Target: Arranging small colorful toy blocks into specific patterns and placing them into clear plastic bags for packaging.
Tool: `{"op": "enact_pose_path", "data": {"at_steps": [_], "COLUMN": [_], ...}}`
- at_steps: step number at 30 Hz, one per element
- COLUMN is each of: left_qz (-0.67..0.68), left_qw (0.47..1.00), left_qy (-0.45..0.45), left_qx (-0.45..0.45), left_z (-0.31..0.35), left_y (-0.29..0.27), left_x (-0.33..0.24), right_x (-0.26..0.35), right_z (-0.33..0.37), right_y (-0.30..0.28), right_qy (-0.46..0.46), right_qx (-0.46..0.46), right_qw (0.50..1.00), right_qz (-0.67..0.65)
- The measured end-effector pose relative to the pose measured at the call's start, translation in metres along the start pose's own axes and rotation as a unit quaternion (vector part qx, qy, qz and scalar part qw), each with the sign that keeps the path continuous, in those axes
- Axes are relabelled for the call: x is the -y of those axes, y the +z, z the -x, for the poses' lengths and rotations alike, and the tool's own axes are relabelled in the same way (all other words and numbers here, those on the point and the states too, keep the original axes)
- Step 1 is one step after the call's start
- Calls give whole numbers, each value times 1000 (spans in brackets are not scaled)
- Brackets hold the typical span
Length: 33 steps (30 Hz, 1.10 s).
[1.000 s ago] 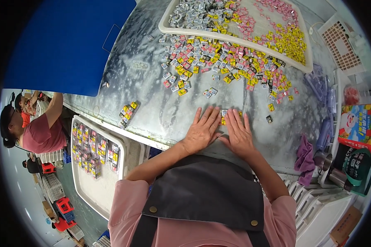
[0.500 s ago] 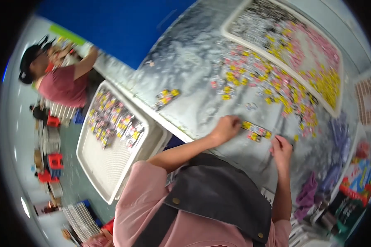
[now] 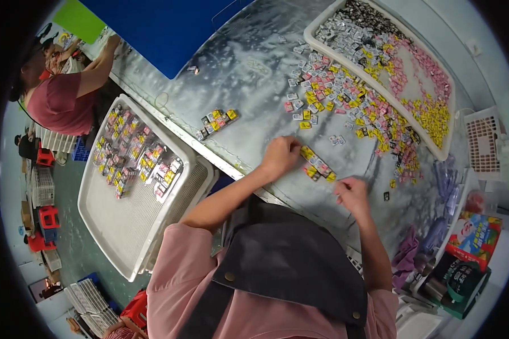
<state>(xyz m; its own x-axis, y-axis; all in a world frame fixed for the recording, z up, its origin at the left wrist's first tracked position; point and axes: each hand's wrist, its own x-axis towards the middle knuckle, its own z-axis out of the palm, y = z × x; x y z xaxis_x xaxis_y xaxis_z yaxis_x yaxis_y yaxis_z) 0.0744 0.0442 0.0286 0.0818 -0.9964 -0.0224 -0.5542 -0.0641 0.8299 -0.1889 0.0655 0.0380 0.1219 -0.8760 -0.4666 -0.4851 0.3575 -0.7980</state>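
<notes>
Here are both hands at the near edge of the table (image 3: 243, 68), with a short block of small yellow, pink and white pieces (image 3: 318, 163) lying between them. The left hand (image 3: 281, 158) sits right at the block's left end, fingers curled narrow; whether they grip it, I cannot tell. The right hand (image 3: 352, 193) is just off the other end, fingertips drawn close together, and whether anything is pinched there cannot be made out. With 1 hand at each end, the block looks set to stay straight and within easy reach.

Further out, loose pieces (image 3: 316, 90) spill along the near rim of a white tray (image 3: 308, 35) toward the table's far side, probably so they can be picked without reaching over that rim. Left along the near edge sits another small cluster (image 3: 216, 122), apart from the pile, perhaps to keep it separate.

The tabletop is grey, mottled and scuffed. Off its near edge, a second tray (image 3: 113, 237) carries packed groups (image 3: 119, 152) on its upper half. A blue panel (image 3: 164, 34) covers the far-left part, a co-worker (image 3: 65, 104) beyond it; red stools (image 3: 47, 217) stand on the green floor.
</notes>
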Motion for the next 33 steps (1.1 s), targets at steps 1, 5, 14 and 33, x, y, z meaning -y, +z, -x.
{"op": "enact_pose_path", "data": {"at_steps": [1, 5, 14, 33], "left_qz": [-5, 0, -27, 296], "left_qw": [1000, 981, 995, 919], "left_qy": [-17, 192, 43, -250], "left_qx": [-1, 13, 89, 78], "left_z": [-5, -23, 39, 49], "left_y": [-5, 1, 7, -44], "left_x": [-2, -8, -16, 13], "right_x": [9, 42, 68, 54], "right_z": [4, 26, -66, -85], "right_y": [8, 29, 1, 20], "right_qy": [42, 59, -296, -58], "right_qx": [31, 204, -92, 3], "right_qw": [999, 977, 925, 998], "right_qz": [-7, 23, 222, 31]}}
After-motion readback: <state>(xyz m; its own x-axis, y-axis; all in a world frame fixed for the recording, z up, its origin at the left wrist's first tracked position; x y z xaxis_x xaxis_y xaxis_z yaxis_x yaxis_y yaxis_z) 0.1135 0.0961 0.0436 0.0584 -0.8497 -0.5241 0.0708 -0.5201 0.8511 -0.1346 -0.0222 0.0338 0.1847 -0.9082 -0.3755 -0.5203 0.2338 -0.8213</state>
